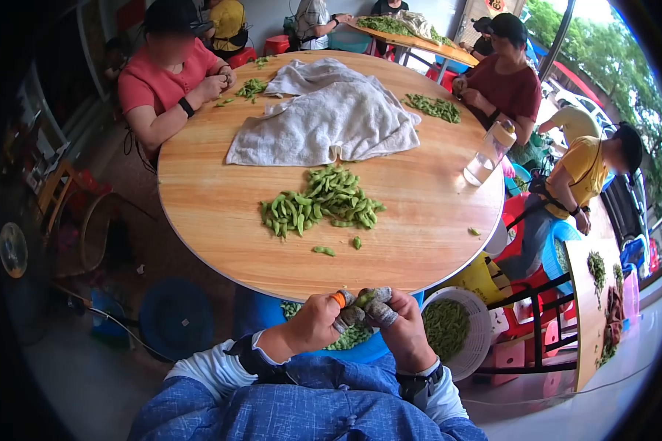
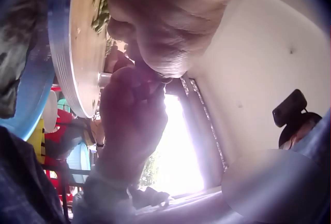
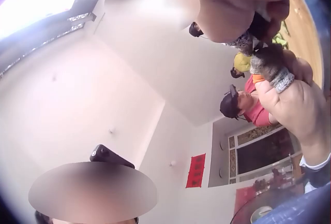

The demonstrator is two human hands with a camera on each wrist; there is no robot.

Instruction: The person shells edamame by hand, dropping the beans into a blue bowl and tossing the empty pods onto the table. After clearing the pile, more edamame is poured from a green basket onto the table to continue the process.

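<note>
Left hand (image 1: 312, 322) and right hand (image 1: 406, 332) are together at the near edge of the table (image 1: 221, 213), pinching one pod (image 1: 363, 300) between their covered fingertips. The basin (image 1: 376, 348) sits below the table's near edge, beneath the hands. On the table, the pile (image 1: 322, 201) lies beyond the pod, near the cloth (image 1: 331, 125).

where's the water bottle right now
In the head view, the bottle stands on the right side of the round table, near its edge, to the right of the white cloth and in front of the person in dark red.
</note>
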